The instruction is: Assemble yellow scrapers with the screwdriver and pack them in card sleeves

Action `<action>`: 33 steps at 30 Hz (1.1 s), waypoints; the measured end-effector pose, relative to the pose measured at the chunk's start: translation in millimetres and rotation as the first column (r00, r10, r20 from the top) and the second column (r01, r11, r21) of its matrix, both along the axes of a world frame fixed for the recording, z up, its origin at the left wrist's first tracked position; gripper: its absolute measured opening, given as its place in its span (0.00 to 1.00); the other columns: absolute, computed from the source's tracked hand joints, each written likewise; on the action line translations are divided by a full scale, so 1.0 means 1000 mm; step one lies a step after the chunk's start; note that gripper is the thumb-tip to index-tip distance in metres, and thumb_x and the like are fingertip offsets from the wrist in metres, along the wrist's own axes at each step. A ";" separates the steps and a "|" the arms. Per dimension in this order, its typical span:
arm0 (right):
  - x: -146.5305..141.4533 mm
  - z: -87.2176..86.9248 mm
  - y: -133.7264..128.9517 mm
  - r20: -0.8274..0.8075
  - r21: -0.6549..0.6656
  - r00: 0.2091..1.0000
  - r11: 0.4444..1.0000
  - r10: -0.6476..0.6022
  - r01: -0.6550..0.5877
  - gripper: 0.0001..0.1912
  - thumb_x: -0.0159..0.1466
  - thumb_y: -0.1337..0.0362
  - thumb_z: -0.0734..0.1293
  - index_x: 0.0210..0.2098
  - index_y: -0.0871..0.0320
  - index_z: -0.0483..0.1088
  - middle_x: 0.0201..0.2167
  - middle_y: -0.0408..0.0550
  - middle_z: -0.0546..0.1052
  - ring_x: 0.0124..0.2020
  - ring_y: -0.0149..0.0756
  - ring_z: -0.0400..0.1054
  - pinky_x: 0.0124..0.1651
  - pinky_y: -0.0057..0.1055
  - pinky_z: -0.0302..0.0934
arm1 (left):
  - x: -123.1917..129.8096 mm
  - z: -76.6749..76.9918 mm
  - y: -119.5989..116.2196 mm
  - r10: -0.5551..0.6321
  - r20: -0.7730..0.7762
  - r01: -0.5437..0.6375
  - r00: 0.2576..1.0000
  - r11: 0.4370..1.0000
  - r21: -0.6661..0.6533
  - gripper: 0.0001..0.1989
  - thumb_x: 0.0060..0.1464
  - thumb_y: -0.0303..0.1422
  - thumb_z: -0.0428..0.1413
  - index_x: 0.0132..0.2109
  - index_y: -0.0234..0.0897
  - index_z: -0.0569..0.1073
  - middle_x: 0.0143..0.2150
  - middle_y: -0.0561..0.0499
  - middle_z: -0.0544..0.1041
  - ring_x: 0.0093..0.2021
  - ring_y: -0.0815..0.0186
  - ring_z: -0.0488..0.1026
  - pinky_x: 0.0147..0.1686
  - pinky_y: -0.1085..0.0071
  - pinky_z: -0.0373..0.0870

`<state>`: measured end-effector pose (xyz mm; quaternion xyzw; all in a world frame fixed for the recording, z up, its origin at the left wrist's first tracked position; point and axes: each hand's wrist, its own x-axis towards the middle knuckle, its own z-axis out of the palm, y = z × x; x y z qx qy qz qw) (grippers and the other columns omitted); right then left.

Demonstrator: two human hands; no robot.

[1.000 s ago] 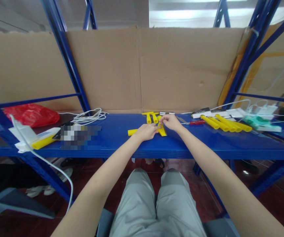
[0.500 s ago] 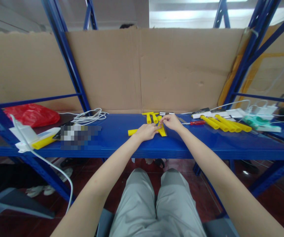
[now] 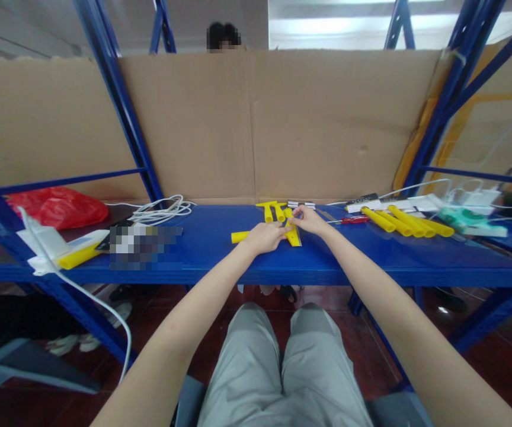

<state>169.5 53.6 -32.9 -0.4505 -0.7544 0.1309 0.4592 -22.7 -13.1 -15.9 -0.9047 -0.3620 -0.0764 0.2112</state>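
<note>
A yellow scraper lies on the blue bench, its handle pointing left and its wide head to the right, with a thin edge along the head. My left hand is closed over it from above, and the handle end sticks out past the wrist side. At the scraper's head, my right hand is closed in a pinch; what the fingertips hold, if anything, is too small to make out. Just behind the hands lie two yellow T-shaped scrapers. A red-handled screwdriver rests to the right of my right hand.
More yellow-handled scrapers lie in a row at the right. White cables and a red plastic bag are at the left. A cardboard panel stands behind the blue bench. Part of a person's head shows above it.
My hands stay almost in place, with slight finger movement at the scraper's head. Beyond the cardboard, the other person's head has risen higher into view.
</note>
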 end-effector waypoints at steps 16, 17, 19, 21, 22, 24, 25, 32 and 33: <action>-0.003 0.007 -0.017 -0.211 -0.359 0.971 0.916 0.109 -0.181 0.11 0.51 0.60 0.70 0.27 0.58 0.65 0.21 0.38 0.69 0.25 0.28 0.64 0.29 0.26 0.60 | -0.001 -0.002 0.003 -0.014 0.015 0.014 1.000 1.000 0.012 0.22 0.63 0.34 0.42 0.62 0.44 0.62 0.47 0.44 0.72 0.46 0.60 0.72 0.42 0.68 0.68; -0.003 0.007 -0.018 -0.221 -0.365 0.969 0.912 0.113 -0.189 0.11 0.51 0.60 0.70 0.27 0.58 0.65 0.22 0.38 0.69 0.25 0.28 0.64 0.28 0.26 0.59 | -0.001 -0.002 0.002 -0.015 0.015 0.014 1.000 1.000 0.011 0.22 0.63 0.34 0.42 0.62 0.44 0.62 0.47 0.44 0.72 0.46 0.60 0.72 0.42 0.68 0.68; -0.004 0.008 -0.019 -0.236 -0.373 0.965 0.906 0.117 -0.201 0.12 0.50 0.61 0.71 0.28 0.58 0.65 0.22 0.38 0.70 0.25 0.28 0.65 0.28 0.26 0.59 | -0.001 -0.002 0.002 -0.017 0.013 0.017 1.000 1.000 0.011 0.22 0.63 0.34 0.42 0.62 0.44 0.62 0.47 0.44 0.72 0.45 0.60 0.72 0.41 0.68 0.69; -0.005 0.009 -0.021 -0.250 -0.384 0.961 0.899 0.118 -0.211 0.11 0.50 0.63 0.70 0.29 0.58 0.65 0.22 0.38 0.70 0.25 0.27 0.65 0.28 0.25 0.59 | -0.001 -0.002 0.001 -0.017 0.010 0.016 1.000 1.000 0.014 0.22 0.63 0.34 0.43 0.62 0.44 0.62 0.46 0.44 0.72 0.45 0.60 0.72 0.41 0.68 0.69; -0.005 0.009 -0.021 -0.256 -0.390 0.960 0.896 0.118 -0.214 0.11 0.50 0.64 0.70 0.29 0.58 0.64 0.22 0.37 0.70 0.24 0.27 0.65 0.28 0.25 0.59 | -0.001 -0.002 0.001 -0.015 0.007 0.015 1.000 1.000 0.016 0.22 0.63 0.34 0.43 0.62 0.44 0.62 0.46 0.44 0.72 0.45 0.61 0.72 0.41 0.68 0.69; -0.005 0.010 -0.023 -0.265 -0.399 0.957 0.891 0.114 -0.216 0.10 0.51 0.66 0.70 0.29 0.58 0.64 0.21 0.37 0.70 0.23 0.26 0.64 0.27 0.24 0.58 | -0.001 -0.001 0.001 -0.014 0.000 0.014 1.000 1.000 0.018 0.22 0.63 0.34 0.43 0.62 0.44 0.62 0.46 0.44 0.72 0.45 0.61 0.72 0.41 0.69 0.69; -0.005 0.010 -0.023 -0.270 -0.401 0.956 0.890 0.112 -0.217 0.09 0.51 0.66 0.69 0.29 0.58 0.64 0.21 0.37 0.70 0.22 0.25 0.63 0.26 0.23 0.57 | -0.001 -0.001 0.001 -0.014 -0.003 0.014 1.000 1.000 0.018 0.22 0.63 0.34 0.43 0.62 0.43 0.62 0.46 0.44 0.72 0.45 0.60 0.72 0.41 0.68 0.69; -0.002 0.009 -0.021 -0.292 -0.392 0.944 0.882 0.152 -0.263 0.08 0.52 0.65 0.70 0.29 0.58 0.66 0.19 0.37 0.69 0.19 0.25 0.59 0.22 0.22 0.52 | 0.000 -0.001 0.000 -0.040 -0.021 0.041 0.999 0.999 0.025 0.21 0.63 0.33 0.42 0.61 0.41 0.63 0.46 0.42 0.72 0.46 0.59 0.72 0.41 0.68 0.69; -0.001 0.009 -0.021 -0.295 -0.395 0.943 0.879 0.153 -0.266 0.07 0.52 0.65 0.69 0.29 0.58 0.66 0.18 0.37 0.69 0.19 0.25 0.59 0.22 0.22 0.53 | 0.000 -0.001 0.000 -0.043 -0.022 0.044 0.999 0.999 0.027 0.21 0.63 0.33 0.42 0.61 0.41 0.63 0.46 0.42 0.72 0.47 0.59 0.71 0.41 0.68 0.69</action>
